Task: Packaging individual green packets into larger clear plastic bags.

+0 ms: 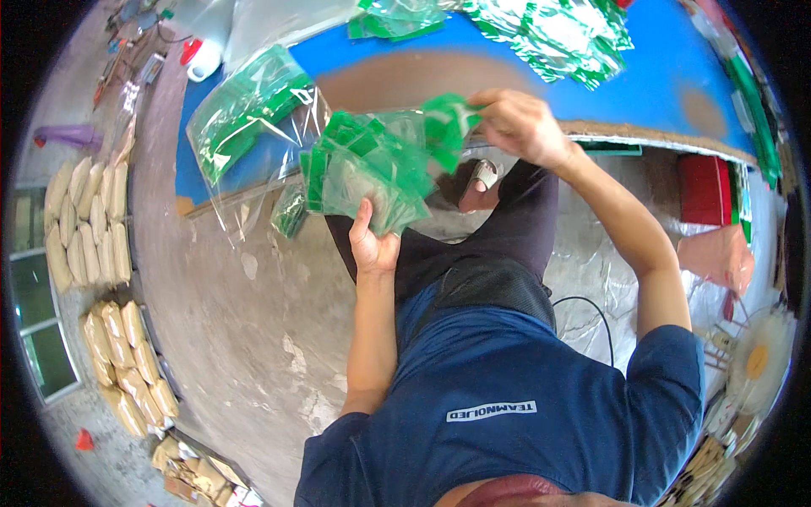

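Observation:
My left hand [373,248] is closed round the lower edge of a fanned stack of green and clear plastic pouches [367,173], thumb on top. Up and to the right, my right hand [525,128] pinches the corner of a single green pouch [446,133], slightly blurred, at the stack's right side. Whether that pouch still touches the stack I cannot tell. Just left of the stack, a large clear plastic bag [221,173] with green pouches inside hangs over the table's front edge.
A blue-topped table [676,63] with worn brown patches lies ahead. Shiny green and silver pouches [557,38] are heaped at its far side, more green pouches [397,21] beside them. A white jug with a red cap [203,61] stands far left. Filled tan sacks [89,224] are stacked leftward.

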{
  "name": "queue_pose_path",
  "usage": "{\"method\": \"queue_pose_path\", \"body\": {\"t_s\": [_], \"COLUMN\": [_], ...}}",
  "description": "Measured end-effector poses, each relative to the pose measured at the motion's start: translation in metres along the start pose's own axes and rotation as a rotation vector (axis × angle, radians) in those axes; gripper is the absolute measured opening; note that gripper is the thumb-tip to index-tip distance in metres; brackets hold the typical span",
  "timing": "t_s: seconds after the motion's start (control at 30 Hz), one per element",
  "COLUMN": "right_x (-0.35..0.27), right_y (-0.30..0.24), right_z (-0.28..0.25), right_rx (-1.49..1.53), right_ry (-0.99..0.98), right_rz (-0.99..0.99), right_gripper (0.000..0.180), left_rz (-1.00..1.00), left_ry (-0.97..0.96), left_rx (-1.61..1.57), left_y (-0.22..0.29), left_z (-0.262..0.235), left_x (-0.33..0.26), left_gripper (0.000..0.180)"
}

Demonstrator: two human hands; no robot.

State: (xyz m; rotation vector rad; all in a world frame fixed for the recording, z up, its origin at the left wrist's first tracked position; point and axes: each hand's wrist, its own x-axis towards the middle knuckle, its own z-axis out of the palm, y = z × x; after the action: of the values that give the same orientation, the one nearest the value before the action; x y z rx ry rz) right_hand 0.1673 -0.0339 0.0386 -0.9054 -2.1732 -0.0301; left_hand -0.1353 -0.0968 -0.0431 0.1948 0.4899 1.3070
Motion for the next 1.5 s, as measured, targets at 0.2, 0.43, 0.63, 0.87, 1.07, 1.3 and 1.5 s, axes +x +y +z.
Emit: {"method": "queue_pose_path", "body": {"t_s": [0.2,0.43,0.63,0.87,1.07,1.3,1.5], "right_x": [0.029,0.046,0.084,0.099,0.063,0.037,0.043], "right_y": [0.034,0.044,-0.022,0.175,0.055,-0.018,-0.058], "right_z": [-0.036,0.025,0.041,0.061,0.057,0.040,0.069], "right_rx": [0.371,0.614,0.836,-0.403,-0.354,0.536,0.695], "right_ry": [0.247,-0.152,-0.804,-0.052,-0.297,-0.287,-0.048], "right_rz": [0.880,0.942,0.736,0.227,0.120,0.427,0.872], "right_gripper": [0.031,0.036,0.036,0.058,0.064,0.046,0.074], "left_rz": [-0.029,-0.157,-0.223,-0.329,-0.213,-0.250,-0.205], "left_ry": [-0.016,-0.091,-0.102,-0.065,-0.158,-0.158,-0.102], "left_rx": [-0.039,-0.134,-0.153,-0.158,-0.126,-0.005,0.120], "left_y": [-0.004,-0.013,0.003,-0.020,0.009,0.004,-0.011], "left_z": [-0.002,-0.030,-0.031,-0.023,-0.036,-0.023,0.003], "left_x": [0.005,0.020,0.006,0.012,-0.015,0.016,0.014], "left_gripper": [0.053,0.048,0.053,0.052,0.071,0.069,0.068]}}
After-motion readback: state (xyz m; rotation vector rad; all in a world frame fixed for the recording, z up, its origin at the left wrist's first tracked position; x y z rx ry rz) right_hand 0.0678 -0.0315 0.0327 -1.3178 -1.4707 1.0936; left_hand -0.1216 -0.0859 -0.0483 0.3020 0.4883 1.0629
